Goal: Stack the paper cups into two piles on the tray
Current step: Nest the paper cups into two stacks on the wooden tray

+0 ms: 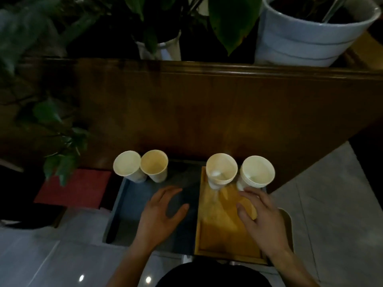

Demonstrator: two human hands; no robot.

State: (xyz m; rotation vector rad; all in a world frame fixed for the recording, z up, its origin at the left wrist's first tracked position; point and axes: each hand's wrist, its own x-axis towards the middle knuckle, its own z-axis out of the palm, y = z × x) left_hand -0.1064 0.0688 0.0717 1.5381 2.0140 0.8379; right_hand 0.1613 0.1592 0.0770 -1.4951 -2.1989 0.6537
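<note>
1. So, starting at your left: two single white paper cups stand upright and touching at the far end of the grey tray [119, 206], the outer loose cup [128, 165] beside the inner loose cup [155, 165]. Neither belongs to a pile yet.
2. Your left hand [160, 212] hovers over the grey tray, nearer you than those cups. Its fingers are spread and lightly bent, thumb out to the right, and it holds nothing.
3. Next comes the yellow wooden tray [219, 230], lying against the grey one. At its far end stand two stacks of nested white paper cups, the left stack [221, 169] and the right stack [257, 171], just beside each other. The ridged rims under each top cup show that several are nested.
4. Your right hand [257, 212] is also empty, fingers relaxed and reaching forward. Its fingertips are at the base of the right stack, though the blur hides whether they touch it.
5. My judgement: the stacking is nearly done, with two cups left to nest.
6. The next move calls for your left hand to reach forward, take one loose cup by its wall and drop it straight into a stack, mouth up, without squeezing the paper.
7. The risk is tipping a tall, light stack while nesting.
</note>
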